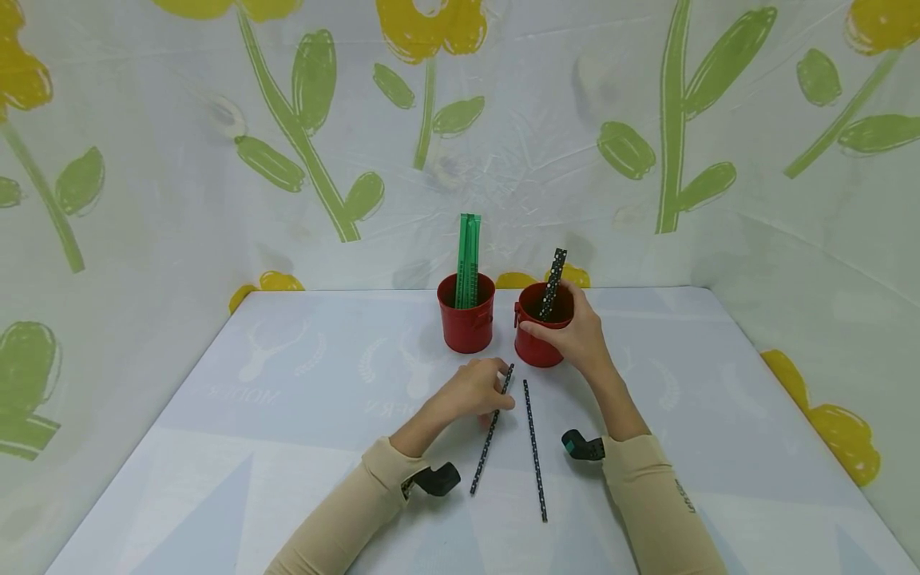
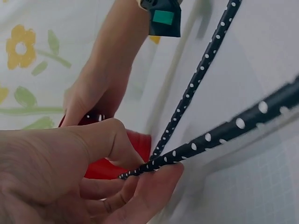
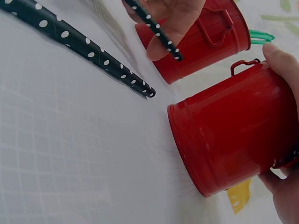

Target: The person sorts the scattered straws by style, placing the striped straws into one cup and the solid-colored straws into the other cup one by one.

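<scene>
A black straw with white dots [image 1: 483,458] is pinched near its far end by the fingers of my left hand [image 1: 474,391]; its other end points back toward me. A second dotted straw [image 1: 535,459] lies on the table just to the right of it. My right hand [image 1: 580,335] grips the right red bucket [image 1: 533,348] at its rim, thumb at the front and fingers at the far side. Black dotted straws [image 1: 553,283] lean up out of that bucket. In the right wrist view, the bucket [image 3: 233,126] shows its side and a small handle.
Left of the gripped bucket stands another red bucket [image 1: 467,334] with several green straws [image 1: 468,259] upright in it. The pale patterned table [image 1: 287,423] meets a flower-printed sheet [image 1: 532,160] behind the buckets and at both sides.
</scene>
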`<state>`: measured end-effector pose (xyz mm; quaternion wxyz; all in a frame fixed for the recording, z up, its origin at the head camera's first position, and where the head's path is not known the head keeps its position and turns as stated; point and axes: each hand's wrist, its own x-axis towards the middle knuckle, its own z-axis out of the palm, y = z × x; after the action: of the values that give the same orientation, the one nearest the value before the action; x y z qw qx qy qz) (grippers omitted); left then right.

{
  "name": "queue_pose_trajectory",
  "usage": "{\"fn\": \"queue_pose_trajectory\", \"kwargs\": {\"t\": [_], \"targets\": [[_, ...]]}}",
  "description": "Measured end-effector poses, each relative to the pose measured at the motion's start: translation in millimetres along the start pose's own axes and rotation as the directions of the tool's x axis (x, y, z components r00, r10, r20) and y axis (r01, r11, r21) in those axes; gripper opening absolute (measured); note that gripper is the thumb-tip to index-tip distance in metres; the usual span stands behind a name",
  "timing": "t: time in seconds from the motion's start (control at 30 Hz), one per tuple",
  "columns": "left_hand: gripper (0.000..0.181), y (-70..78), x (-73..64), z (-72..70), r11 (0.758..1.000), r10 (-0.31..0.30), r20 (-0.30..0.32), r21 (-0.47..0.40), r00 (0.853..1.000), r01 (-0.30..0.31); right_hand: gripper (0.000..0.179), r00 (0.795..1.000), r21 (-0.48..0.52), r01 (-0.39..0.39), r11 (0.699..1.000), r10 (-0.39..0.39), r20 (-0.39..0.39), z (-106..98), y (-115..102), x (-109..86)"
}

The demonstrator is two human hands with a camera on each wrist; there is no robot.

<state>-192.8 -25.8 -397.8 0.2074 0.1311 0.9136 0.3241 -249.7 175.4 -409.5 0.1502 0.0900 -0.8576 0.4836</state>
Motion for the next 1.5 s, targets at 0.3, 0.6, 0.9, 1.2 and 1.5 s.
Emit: {"fn": "queue_pose_trajectory", "kwargs": {"t": [0.3, 0.6, 0.9, 1.2, 1.5], "targets": [[0.053, 0.3, -1.2, -3.5, 0.997, 0.023, -0.014, -0.068, 1.000, -0.024, 0.092, 1.000, 0.006, 0.015, 1.000, -0.015, -0.005, -0.3, 0.8, -0.5], [0.052, -1.3, -3.4, -6.4, 0.982, 0.076, -0.019, -0.171, 0.997, -0.078, 0.091, 0.999, 0.004, 0.032, 0.999, -0.032, -0.009, -1.1, -1.2, -0.1], [0.049, 0.0, -5.8, -9.5, 0.970, 0.124, -0.035, -0.207, 0.992, -0.128, 0.092, 1.000, -0.004, 0.025, 1.000, -0.025, -0.004, -1.2, -0.6, -0.2], [0.041, -1.1, -4.6, -12.9, 0.955, 0.171, -0.095, -0.228, 0.981, -0.188, 0.091, 0.999, -0.005, 0.033, 0.999, -0.033, -0.008, -0.6, 1.2, 0.5], [0.032, -0.5, -3.9, -14.8, 0.926, 0.235, -0.174, -0.257, 0.956, -0.275, 0.091, 0.999, 0.005, 0.046, 0.999, -0.046, -0.008, -0.7, 2.1, 0.2]]}}
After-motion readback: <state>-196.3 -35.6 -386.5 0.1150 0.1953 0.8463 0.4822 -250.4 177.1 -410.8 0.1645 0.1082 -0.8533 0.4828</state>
